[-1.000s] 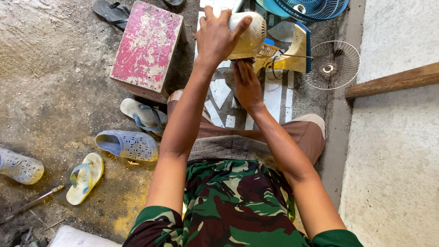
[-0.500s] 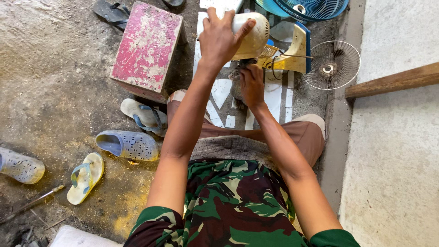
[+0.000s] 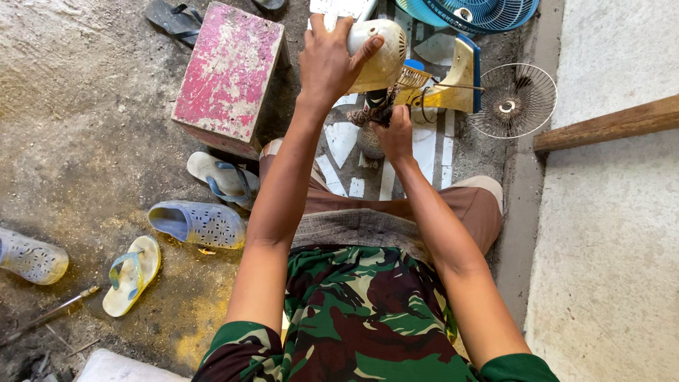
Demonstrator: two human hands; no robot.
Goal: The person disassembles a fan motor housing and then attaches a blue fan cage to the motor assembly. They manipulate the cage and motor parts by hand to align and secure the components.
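On the rough concrete floor (image 3: 85,85) in front of the seated person, a table fan lies in pieces, so the stripping-down looks well along. Left of the gripped part stands the largest thing nearby, a worn pink wooden stool (image 3: 228,74). Above and to the right of the grip sits the blue fan guard with its blades (image 3: 470,13), already off the fan. Further right, apart from it, lies a bare wire guard (image 3: 514,100), also removed. Just right of the grip, the yellowed stand piece (image 3: 460,81) reaches toward the wire guard. The cream motor housing (image 3: 378,53) is the piece in hand: the left hand (image 3: 327,64) is clamped over its top, fingers wrapped around the rounded shell. Directly below it, the right hand (image 3: 395,133) is closed about a dark crumpled cloth or tool (image 3: 373,113) pressed at the housing's underside; what exactly it pinches cannot be told. Judging from this, the guards are done and the motor itself remains to be worked on. Sandals (image 3: 201,223) lie well left of both hands.
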